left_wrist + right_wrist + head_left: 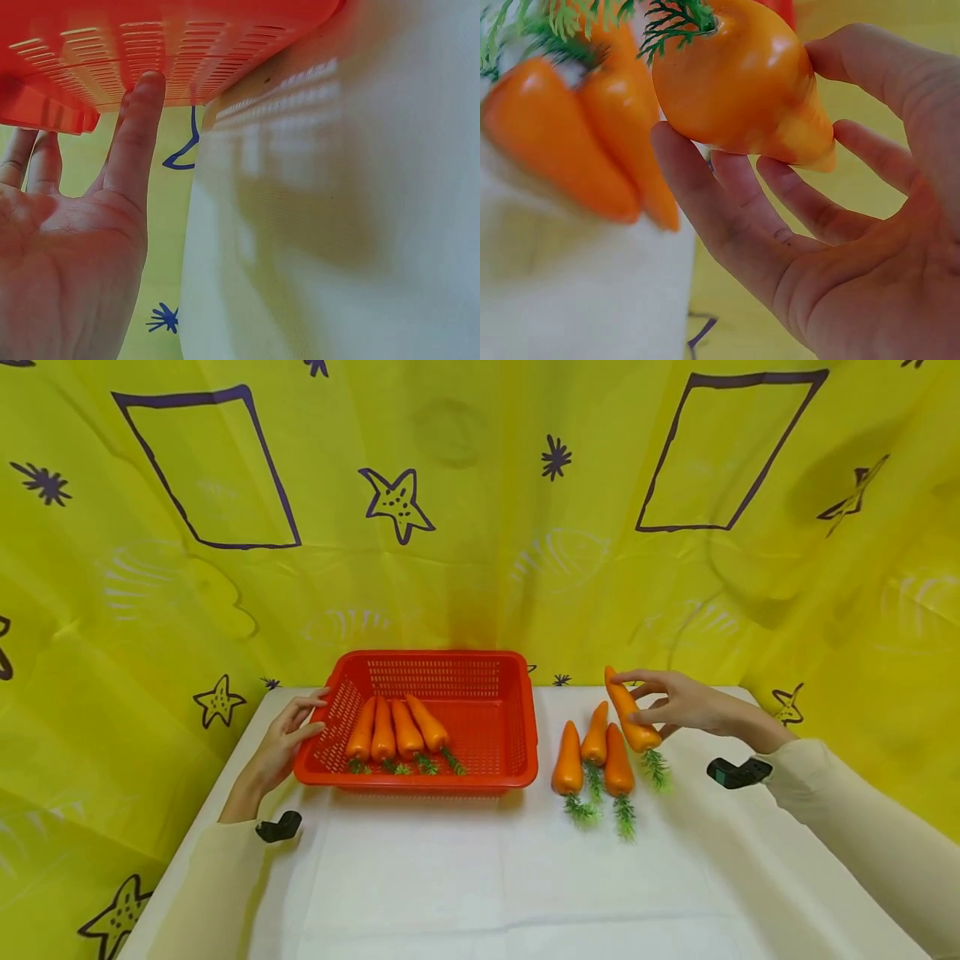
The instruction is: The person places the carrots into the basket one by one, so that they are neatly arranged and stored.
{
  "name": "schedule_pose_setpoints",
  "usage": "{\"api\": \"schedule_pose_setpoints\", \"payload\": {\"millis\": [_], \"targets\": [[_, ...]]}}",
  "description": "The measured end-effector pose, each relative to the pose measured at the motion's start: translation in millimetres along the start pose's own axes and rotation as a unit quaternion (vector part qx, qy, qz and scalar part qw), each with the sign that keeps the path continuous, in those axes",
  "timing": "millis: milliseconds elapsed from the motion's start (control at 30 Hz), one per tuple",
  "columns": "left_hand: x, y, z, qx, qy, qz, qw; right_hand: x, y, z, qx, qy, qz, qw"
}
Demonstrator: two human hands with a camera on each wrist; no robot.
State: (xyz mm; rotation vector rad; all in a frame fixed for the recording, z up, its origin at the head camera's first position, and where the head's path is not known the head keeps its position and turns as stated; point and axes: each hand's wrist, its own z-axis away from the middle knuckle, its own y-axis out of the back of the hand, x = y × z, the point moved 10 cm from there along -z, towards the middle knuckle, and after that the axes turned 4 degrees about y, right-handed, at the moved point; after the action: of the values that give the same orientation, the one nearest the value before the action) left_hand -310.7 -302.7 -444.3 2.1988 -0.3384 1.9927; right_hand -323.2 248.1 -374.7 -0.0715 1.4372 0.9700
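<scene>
At the right of the head view, my right hand (pixel 684 702) grips a glossy orange artificial carrot (pixel 641 734) between thumb and fingertips, raised, its green leafy top hanging toward me. Its thick end fills much of the right wrist view. Other carrots (pixel 568 764) lie close by on the table. On the left, a red slotted plastic basket (pixel 420 781) holds several carrots (pixel 383 731) side by side. My left hand (pixel 279 745) rests against the basket's left rim with fairly straight fingers. The left wrist view shows one finger (pixel 135 142) touching the basket's outer wall below the rim.
A white-covered table (pixel 450 885) stretches beneath everything. Behind it and at both sides hangs a yellow curtain (pixel 480 568) with dark stars and frames drawn on it. The basket stands near the table's back edge.
</scene>
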Motion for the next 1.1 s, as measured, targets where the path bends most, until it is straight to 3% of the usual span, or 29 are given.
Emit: {"api": "schedule_pose_setpoints", "payload": {"millis": [433,667,1100], "targets": [[0.3,1.2,0.9,0.001,0.000,0.001,1.0000,-65,-18,-59,-0.030,0.046,0.042,0.998],[1.0,1.3,0.2,0.000,-0.001,0.001,1.0000,-97,-39,-97,-0.064,0.056,0.043,0.995],[0.6,1.1,-0.2,0.000,-0.005,0.005,1.0000,-119,-97,-167,-0.111,0.070,0.045,0.990]]}}
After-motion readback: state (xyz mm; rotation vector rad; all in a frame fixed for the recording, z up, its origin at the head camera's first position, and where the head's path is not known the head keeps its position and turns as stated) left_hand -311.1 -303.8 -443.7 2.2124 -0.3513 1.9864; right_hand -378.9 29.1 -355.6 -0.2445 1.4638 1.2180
